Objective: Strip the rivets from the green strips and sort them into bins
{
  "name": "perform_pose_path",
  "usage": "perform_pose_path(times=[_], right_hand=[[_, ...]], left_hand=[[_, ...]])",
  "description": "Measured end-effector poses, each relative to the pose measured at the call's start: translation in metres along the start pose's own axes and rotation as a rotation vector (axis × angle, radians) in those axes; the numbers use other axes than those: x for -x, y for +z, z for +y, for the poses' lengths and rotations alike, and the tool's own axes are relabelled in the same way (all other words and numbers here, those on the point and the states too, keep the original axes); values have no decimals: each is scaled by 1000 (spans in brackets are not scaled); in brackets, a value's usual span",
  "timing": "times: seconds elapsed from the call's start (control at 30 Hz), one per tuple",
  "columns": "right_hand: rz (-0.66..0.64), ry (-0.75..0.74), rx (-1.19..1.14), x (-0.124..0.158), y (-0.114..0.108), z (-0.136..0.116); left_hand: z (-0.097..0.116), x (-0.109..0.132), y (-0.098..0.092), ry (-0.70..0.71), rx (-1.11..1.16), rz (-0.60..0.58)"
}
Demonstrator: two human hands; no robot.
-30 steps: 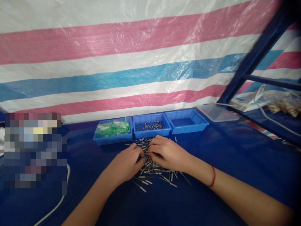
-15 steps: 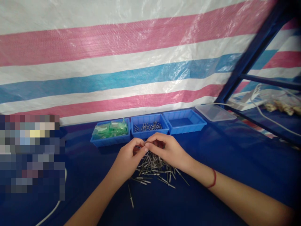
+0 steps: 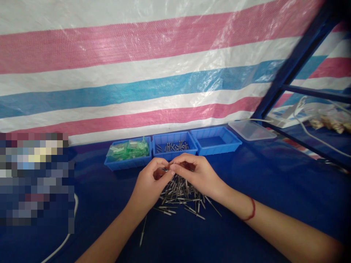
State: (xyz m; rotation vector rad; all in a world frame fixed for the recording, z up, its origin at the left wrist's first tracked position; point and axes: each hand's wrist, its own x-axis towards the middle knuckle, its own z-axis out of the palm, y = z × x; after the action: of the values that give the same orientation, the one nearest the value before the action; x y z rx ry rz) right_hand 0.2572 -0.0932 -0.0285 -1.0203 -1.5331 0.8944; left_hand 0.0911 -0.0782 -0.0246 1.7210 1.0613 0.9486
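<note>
A heap of metal pop rivets [image 3: 179,190] lies on the dark blue table, partly hidden under my hands. My left hand [image 3: 150,182] is closed over the heap's left side, with a bit of metal showing inside its curled fingers. Thumb and fingers of my right hand [image 3: 201,175] are pinched together, and their tips meet those of the left. Small rivet parts show between the joined fingertips, mostly covered, so how many are held cannot be made out. One loose rivet [image 3: 142,233] lies by my left forearm.
Three blue trays stand behind the hands: the left tray [image 3: 109,166] holds green plastic packets [image 3: 134,149], the middle tray [image 3: 174,136] short metal pins, and the right tray [image 3: 219,148] shows a bare bottom. A clear plastic lid [image 3: 252,130] lies beside a blue metal frame [image 3: 287,73].
The loose rivet near my left forearm has swung round and now slants the other way. My hands stay joined above the heap, with only a slight shift of the fingers.
</note>
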Motion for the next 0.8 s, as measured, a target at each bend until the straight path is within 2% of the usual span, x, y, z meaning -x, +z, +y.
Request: perform_pose_path(times=[0.4,0.63,0.7,0.8], right_hand=[[23,-143,138,-2,-4,-5],[-30,-228,273,-3,-8,-7],[21,-270,372,-5,-13,-6],[186,-266,576,-12,-26,0]], left_hand=[[7,-2,-3,153,-65,141],[10,0,-7,157,-86,125],[12,-1,-10,156,-119,123],[17,-2,-15,161,-187,152]])
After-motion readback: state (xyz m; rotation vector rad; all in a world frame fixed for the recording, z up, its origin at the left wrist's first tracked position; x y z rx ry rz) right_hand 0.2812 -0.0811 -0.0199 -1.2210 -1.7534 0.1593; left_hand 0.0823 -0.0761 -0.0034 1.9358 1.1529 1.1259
